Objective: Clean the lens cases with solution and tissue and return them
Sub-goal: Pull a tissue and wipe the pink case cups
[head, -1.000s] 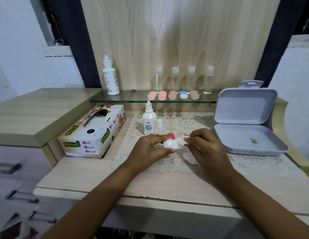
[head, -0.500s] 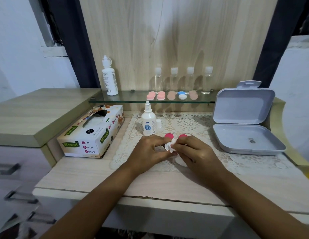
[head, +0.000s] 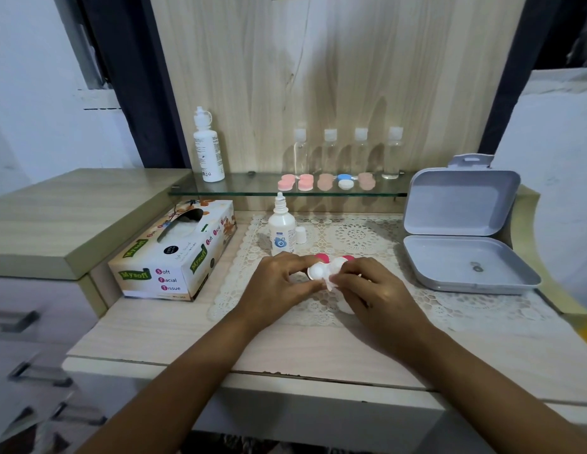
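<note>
Pinching lens case [head: 318, 272] (left hand [head: 279, 285])

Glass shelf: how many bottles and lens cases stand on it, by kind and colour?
Tall white bottle: 1
Clear bottles with white caps: 4
Pink lens cases: 2
Peach lens cases: 2
Blue and white lens case: 1
Total: 10
</note>
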The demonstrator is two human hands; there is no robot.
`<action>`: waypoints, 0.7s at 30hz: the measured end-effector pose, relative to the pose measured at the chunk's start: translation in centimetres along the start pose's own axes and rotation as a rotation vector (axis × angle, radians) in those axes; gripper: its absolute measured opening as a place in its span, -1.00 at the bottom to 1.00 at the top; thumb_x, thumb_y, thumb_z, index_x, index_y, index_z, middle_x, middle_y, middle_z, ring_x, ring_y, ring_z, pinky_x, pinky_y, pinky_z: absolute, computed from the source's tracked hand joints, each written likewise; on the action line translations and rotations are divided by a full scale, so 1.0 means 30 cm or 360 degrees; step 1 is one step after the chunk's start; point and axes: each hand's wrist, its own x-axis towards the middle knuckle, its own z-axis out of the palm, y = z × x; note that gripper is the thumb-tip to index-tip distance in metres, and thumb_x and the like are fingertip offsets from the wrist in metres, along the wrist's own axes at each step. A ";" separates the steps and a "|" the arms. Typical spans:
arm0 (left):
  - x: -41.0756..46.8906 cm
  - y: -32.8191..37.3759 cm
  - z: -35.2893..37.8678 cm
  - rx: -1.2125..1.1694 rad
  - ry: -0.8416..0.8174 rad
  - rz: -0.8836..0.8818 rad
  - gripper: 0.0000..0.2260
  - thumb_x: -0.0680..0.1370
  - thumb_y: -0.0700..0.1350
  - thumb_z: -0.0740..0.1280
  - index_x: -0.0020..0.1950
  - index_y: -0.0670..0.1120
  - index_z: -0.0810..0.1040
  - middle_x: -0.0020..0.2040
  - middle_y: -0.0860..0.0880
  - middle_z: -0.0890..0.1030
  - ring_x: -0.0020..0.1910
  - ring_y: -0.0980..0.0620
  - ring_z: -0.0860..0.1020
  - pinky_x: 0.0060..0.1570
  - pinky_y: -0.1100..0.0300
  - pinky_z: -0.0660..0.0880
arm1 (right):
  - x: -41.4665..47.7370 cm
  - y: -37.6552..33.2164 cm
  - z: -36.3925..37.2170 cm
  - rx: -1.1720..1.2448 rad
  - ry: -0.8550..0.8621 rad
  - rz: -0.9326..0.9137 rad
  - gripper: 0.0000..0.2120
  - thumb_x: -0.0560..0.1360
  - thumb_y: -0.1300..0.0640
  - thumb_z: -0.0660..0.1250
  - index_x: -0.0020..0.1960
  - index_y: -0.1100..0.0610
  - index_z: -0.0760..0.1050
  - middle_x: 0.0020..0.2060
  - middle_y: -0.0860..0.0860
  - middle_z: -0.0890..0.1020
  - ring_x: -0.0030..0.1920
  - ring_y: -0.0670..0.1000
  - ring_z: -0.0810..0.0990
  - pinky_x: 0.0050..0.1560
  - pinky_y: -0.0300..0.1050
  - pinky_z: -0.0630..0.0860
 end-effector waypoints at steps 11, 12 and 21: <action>-0.010 0.015 -0.005 -0.0104 0.0007 -0.0112 -0.68 0.33 -0.06 0.53 0.07 0.00 0.66 -0.08 0.24 0.62 -0.04 0.23 0.56 -0.01 0.36 0.43 | 0.003 0.033 -0.018 -0.0006 0.0131 0.0252 -0.93 0.42 0.34 0.34 -0.11 0.31 0.59 -0.21 0.12 0.56 -0.21 0.02 0.52 -0.14 -0.31 0.40; -0.010 0.014 -0.005 -0.0106 0.0005 -0.0111 -0.68 0.33 -0.05 0.53 0.07 0.01 0.66 -0.07 0.25 0.62 -0.03 0.24 0.56 0.00 0.36 0.43 | 0.002 0.028 -0.018 0.0000 0.0118 0.0216 -0.92 0.44 0.32 0.34 -0.11 0.31 0.59 -0.20 0.12 0.56 -0.19 0.02 0.52 -0.13 -0.32 0.40; -0.014 0.009 0.001 -0.0073 -0.0031 -0.0070 -0.67 0.34 -0.02 0.53 0.08 -0.02 0.66 -0.08 0.11 0.66 -0.07 0.19 0.57 -0.03 0.25 0.46 | 0.002 0.029 -0.004 -0.0003 -0.0071 0.0195 -0.93 0.45 0.28 0.39 -0.07 0.26 0.60 -0.15 0.08 0.54 -0.13 -0.05 0.50 -0.10 -0.29 0.42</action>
